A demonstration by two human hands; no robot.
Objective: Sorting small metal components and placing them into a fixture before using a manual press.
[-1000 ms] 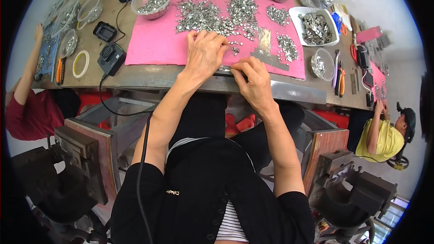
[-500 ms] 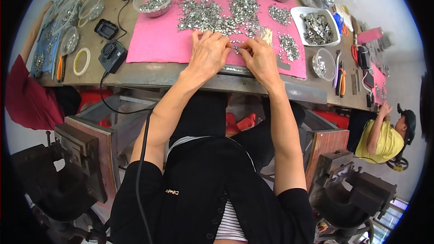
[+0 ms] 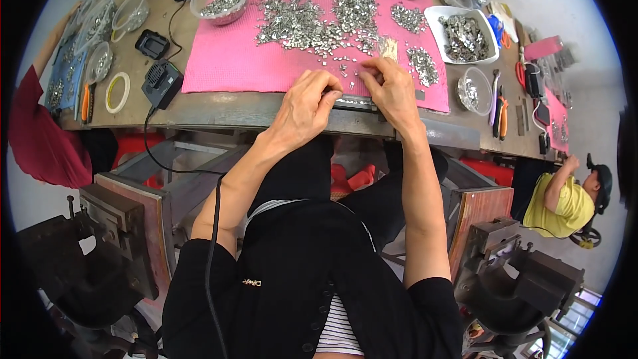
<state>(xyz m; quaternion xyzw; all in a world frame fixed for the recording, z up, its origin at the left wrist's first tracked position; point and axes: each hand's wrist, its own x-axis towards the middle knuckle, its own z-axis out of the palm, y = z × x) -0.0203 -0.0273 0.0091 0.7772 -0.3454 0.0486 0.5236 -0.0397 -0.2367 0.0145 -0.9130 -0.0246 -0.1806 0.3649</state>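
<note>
My left hand [image 3: 307, 105] hovers at the table's front edge, fingers curled in and thumb close to the index finger. Anything it grips is too small to make out. To its right, my right hand [image 3: 392, 92] is bent in a pinch over the pink mat [image 3: 232, 66]; whatever lies between its fingertips is hidden. Between the hands a few small silvery metal pieces [image 3: 344, 70] lie loose. A narrow metal strip [image 3: 355, 101] with shiny bits along it runs along the edge below them. Beyond my hands spreads a large heap of small metal parts [image 3: 292, 23].
Clear plastic tubs [image 3: 222, 3] of parts line the back. A white tray [image 3: 458, 33] of metal pieces stands right, near orange-handled pliers [image 3: 503, 116]. A black charger [image 3: 161, 83] with a cable and a tape roll [image 3: 118, 92] lie left. People sit at both sides.
My left hand has drawn back toward me and down to the table edge. My right hand has shifted slightly nearer me, and the two hands are farther apart, uncovering loose pieces between them.
</note>
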